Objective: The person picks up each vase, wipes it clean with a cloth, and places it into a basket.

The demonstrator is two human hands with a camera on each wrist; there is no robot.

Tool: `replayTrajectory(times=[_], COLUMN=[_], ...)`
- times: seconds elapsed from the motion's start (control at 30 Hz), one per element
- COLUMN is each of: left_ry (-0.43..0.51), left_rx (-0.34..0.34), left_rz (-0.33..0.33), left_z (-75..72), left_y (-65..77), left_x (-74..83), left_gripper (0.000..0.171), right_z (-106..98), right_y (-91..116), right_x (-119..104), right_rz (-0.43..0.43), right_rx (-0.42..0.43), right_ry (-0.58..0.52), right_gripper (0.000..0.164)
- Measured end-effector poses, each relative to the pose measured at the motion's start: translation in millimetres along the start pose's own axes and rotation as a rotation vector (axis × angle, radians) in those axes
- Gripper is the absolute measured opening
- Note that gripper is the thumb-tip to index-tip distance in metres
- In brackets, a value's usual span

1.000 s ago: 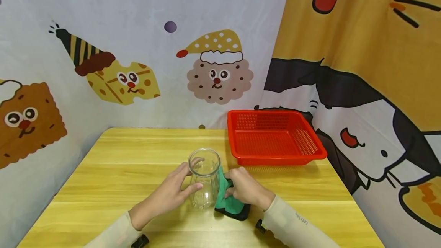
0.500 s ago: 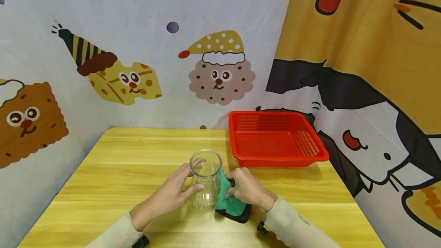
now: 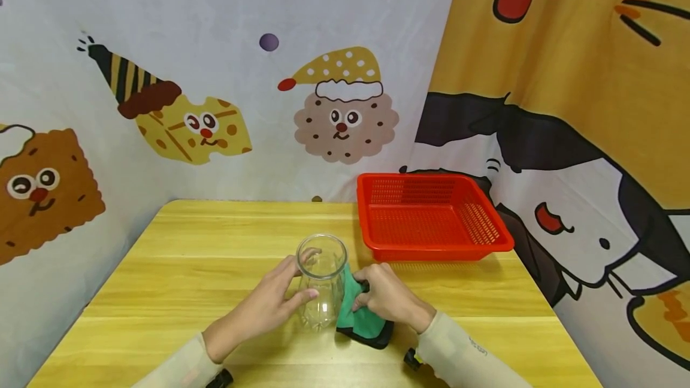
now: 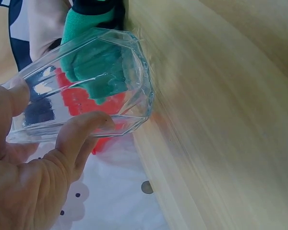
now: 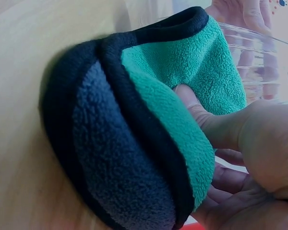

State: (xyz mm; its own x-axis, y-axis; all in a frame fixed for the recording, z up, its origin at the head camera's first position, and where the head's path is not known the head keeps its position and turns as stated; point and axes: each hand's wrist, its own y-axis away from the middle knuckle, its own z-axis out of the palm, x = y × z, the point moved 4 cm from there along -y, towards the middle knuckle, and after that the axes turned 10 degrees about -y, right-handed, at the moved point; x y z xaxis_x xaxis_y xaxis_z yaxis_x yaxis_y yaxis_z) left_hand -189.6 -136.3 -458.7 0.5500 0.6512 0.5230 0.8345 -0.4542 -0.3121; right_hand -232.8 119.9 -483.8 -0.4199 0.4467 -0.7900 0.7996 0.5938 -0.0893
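A clear glass vase point(image 3: 322, 307) stands upright on the wooden table, its round mouth facing up. My left hand point(image 3: 266, 298) grips it from the left, thumb in front and fingers behind. Faceted walls and a thick base show on the vase point(image 4: 103, 86) in the left wrist view. Against its right side lies a green cleaning cloth point(image 3: 366, 323), pinched in my right hand point(image 3: 390, 295). Close up in the right wrist view, the cloth point(image 5: 158, 72) is plush and folded, with a dark grey underside and black edging. My right thumb point(image 5: 192, 103) presses into its green face.
A red plastic basket point(image 3: 431, 250) with mesh sides sits at the table's back right, beyond my right hand. The yellow wood-grain table point(image 3: 215, 238) meets a cartoon-printed curtain point(image 3: 226, 64) at its far edge.
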Motion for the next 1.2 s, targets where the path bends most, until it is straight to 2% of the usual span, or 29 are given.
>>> replayTrajectory(times=[0.2, 0.4, 0.9, 1.2], left_ry=[-0.023, -0.015, 0.000, -0.003], left_rx=[0.010, 0.019, 0.008, 0.002], left_rz=[0.011, 0.019, 0.021, 0.016], left_z=[-0.8, -0.8, -3.0, -3.1], left_y=[-0.7, -0.8, -1.7, -1.2], left_x=[0.3, 1.9, 3.4, 3.0], left_gripper=[0.074, 0.074, 0.073, 0.073], right_z=[-1.3, -3.7, -9.3, -10.6], right_y=[-0.1, 2.0, 4.2, 5.1], right_x=[0.5, -1.1, -10.1, -14.8], right_rz=[-0.008, -0.004, -0.032, -0.063], right_rx=[0.000, 0.023, 0.077, 0.097], right_ry=[0.002, -0.011, -0.074, -0.125], right_gripper=[0.066, 0.067, 0.027, 0.020])
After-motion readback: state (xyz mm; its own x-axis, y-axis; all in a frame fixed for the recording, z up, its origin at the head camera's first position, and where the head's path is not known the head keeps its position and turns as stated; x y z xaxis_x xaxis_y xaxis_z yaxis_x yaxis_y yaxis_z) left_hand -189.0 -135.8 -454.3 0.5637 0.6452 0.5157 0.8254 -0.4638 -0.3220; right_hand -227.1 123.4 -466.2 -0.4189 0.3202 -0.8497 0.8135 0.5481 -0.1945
